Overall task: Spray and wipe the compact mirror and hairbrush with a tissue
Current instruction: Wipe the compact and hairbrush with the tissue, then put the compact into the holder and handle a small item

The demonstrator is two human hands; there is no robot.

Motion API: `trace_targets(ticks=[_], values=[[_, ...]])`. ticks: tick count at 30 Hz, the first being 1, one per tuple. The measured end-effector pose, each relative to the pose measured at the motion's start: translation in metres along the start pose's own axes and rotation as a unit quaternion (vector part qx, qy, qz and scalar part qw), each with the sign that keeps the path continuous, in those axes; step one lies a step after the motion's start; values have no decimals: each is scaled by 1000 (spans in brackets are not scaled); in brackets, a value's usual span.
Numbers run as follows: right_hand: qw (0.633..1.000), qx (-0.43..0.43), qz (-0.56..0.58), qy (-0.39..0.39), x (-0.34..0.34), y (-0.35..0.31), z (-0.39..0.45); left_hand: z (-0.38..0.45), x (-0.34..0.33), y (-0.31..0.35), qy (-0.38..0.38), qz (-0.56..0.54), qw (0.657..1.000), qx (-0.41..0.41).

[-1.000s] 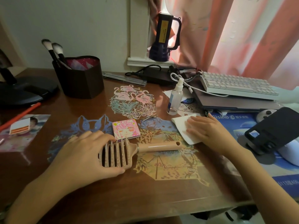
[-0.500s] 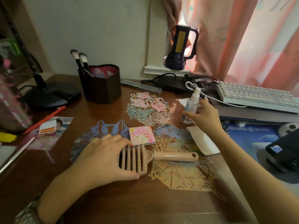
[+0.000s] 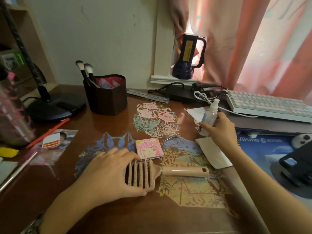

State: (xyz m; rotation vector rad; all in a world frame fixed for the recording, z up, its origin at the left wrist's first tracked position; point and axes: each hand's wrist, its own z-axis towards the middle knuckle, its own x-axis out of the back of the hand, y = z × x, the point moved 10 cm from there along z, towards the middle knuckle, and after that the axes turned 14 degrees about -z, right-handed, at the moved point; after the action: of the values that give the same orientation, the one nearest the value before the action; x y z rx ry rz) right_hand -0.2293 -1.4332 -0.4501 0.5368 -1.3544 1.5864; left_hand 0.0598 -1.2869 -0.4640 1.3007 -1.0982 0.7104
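Note:
A beige vented hairbrush [image 3: 184, 171] lies on the brown desk, handle pointing right. My left hand [image 3: 109, 173] grips its head, thumb under the near edge. Just behind it sits a square pink compact mirror [image 3: 149, 148], closed. A white folded tissue [image 3: 213, 153] lies to the right of the mirror. My right hand [image 3: 221, 129] is wrapped round a small clear spray bottle [image 3: 211, 114] with a white nozzle, standing upright on the desk behind the tissue.
A dark brush holder [image 3: 106, 97] stands at the back left, a lamp base [image 3: 54, 107] further left. A white keyboard [image 3: 268, 103] and cables lie at the back right. A phone stand [image 3: 298, 164] sits on a blue mat on the right. Photos and a red pencil lie left.
My right hand left the tissue, moved back to the spray bottle and took hold of it. My left hand stayed on the hairbrush head.

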Motion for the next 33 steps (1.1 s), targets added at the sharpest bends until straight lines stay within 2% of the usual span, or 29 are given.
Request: trace_targets(ticks=[7, 9, 12, 14, 15, 16, 18, 20, 25, 33], values=[[1000, 1, 11, -14, -2, 2, 0, 0, 0, 0, 4, -2, 1000, -2], [999, -8, 44, -20, 4, 6, -4, 0, -1, -1, 0, -3, 1000, -2], [996, -4, 78, 49, 36, 6, -29, 1, 0, -2, -6, -6, 1000, -2], [993, 58, 71, 78, 55, -12, -54, 2, 0, -4, -13, -7, 1000, -1], [990, 110, 74, 48, 56, -27, -67, 2, 1, -5, -16, -6, 1000, 0], [983, 169, 75, -19, 49, -46, -80, 3, 2, -7, -17, -4, 1000, 2], [945, 262, 36, -190, 21, -78, -112, 5, 5, -11, -22, 0, 1000, 3], [910, 312, -18, -273, 0, -92, -132, 7, 7, -14, -30, 3, 1000, -1], [873, 373, -80, -303, -24, -115, -148, 9, 6, -19, -53, 4, 999, -10], [834, 393, -103, -373, -41, -130, -164, 10, 8, -19, -79, -29, 996, -41]])
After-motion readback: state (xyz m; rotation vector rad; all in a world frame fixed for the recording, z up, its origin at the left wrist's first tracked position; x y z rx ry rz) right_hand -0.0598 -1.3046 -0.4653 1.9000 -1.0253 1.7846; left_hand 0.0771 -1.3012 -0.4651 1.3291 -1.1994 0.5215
